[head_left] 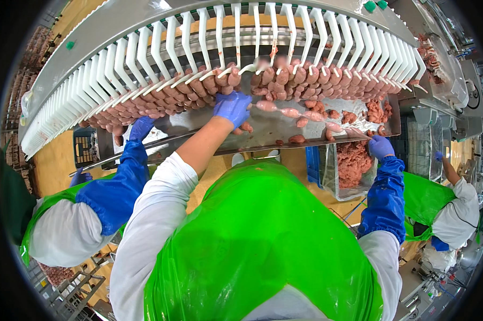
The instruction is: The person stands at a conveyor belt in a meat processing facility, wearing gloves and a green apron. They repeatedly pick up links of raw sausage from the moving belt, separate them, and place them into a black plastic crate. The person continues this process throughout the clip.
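A string of pink sausage links (289,112) stretches over the metal tray between my two gloved hands. My left hand (232,109) is closed around the string's upper end, just below the hanging sausages; its fingertips are partly hidden. At the tray's right front edge, my right hand (381,146) is closed on the string's lower end. Loops of sausages (185,96) hang in a dense row from the white hooks (220,35) of the curved rack. The tray (198,140) below them holds loose links and bits of meat.
A clear-lined bin (354,166) of ground meat stands below the tray's right end, beside a blue crate (313,165). On the left, a co-worker's gloved hand (141,128) is close to the rack, near a long metal rod (113,158). Another person (455,206) works at far right.
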A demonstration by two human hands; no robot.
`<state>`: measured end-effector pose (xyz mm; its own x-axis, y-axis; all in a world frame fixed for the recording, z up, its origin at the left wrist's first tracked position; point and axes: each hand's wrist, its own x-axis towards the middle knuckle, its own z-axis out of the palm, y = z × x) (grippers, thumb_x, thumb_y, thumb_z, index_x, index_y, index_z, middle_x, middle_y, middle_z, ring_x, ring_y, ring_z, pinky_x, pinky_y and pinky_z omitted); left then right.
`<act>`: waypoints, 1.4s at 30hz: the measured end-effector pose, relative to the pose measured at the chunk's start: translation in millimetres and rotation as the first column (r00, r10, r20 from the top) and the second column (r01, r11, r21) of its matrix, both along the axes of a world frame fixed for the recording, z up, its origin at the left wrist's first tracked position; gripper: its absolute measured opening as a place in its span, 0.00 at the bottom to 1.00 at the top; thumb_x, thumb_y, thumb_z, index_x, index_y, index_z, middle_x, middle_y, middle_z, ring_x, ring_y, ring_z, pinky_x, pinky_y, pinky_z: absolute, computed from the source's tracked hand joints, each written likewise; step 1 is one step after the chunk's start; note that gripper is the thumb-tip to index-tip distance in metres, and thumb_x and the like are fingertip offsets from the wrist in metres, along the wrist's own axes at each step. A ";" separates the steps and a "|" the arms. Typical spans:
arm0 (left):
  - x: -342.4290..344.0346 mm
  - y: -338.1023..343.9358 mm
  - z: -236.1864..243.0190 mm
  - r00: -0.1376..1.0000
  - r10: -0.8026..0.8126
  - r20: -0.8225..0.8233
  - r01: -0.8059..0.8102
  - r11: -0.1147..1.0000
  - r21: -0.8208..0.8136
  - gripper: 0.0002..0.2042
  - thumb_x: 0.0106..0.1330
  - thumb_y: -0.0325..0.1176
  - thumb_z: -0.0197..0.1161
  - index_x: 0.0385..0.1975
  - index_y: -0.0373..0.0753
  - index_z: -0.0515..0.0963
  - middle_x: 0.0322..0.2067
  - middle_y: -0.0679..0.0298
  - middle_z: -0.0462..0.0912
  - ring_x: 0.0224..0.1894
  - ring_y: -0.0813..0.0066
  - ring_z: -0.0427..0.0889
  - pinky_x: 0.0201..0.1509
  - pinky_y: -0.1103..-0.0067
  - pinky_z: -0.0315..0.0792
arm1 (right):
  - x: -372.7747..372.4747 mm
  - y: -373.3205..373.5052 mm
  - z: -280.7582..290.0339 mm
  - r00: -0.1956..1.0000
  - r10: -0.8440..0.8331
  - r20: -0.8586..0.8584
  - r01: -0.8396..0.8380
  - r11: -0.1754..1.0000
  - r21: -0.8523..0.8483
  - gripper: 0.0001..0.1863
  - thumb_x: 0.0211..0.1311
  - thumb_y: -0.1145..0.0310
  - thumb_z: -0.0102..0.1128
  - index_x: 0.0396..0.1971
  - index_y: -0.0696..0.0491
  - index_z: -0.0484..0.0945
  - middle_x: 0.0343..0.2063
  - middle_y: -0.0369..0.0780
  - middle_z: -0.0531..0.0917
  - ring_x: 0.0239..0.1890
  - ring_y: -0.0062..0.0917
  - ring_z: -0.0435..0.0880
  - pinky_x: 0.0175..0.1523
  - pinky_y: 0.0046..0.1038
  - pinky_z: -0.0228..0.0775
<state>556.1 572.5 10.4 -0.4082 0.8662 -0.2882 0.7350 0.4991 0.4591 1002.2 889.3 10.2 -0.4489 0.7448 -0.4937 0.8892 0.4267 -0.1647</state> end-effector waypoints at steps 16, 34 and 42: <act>7.3 -17.5 51.2 0.566 -0.094 0.819 0.107 0.993 0.040 0.17 0.70 0.44 0.57 0.43 0.37 0.82 0.35 0.63 0.82 0.30 0.75 0.82 0.29 0.82 0.78 | -260.7 -199.6 42.3 0.279 -0.084 -0.957 -0.550 0.803 -0.231 0.36 0.56 0.71 0.65 0.65 0.53 0.61 0.57 0.44 0.72 0.57 0.33 0.76 0.59 0.34 0.71; -7.7 -31.7 57.1 0.521 -0.325 0.790 0.370 0.919 0.134 0.16 0.62 0.37 0.58 0.42 0.30 0.79 0.37 0.51 0.83 0.35 0.64 0.82 0.43 0.70 0.76 | -254.2 -214.8 47.0 0.530 -0.308 -0.790 -0.488 0.652 -0.581 0.28 0.58 0.79 0.47 0.62 0.53 0.66 0.33 0.35 0.76 0.30 0.16 0.74 0.36 0.21 0.71; -27.6 -25.0 39.3 0.565 -0.322 0.759 0.483 0.876 0.012 0.16 0.59 0.35 0.59 0.43 0.32 0.79 0.33 0.64 0.79 0.35 0.77 0.76 0.43 0.80 0.69 | -264.1 -196.2 68.0 0.599 -0.038 -0.800 -0.530 0.730 -0.432 0.27 0.58 0.77 0.51 0.60 0.54 0.67 0.32 0.35 0.76 0.31 0.14 0.74 0.36 0.19 0.70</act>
<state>528.5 547.5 49.7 0.3803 0.7859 -0.4875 0.3496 0.3658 0.8625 738.1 693.1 78.1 -0.9600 0.2236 -0.1688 0.2080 0.1650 -0.9641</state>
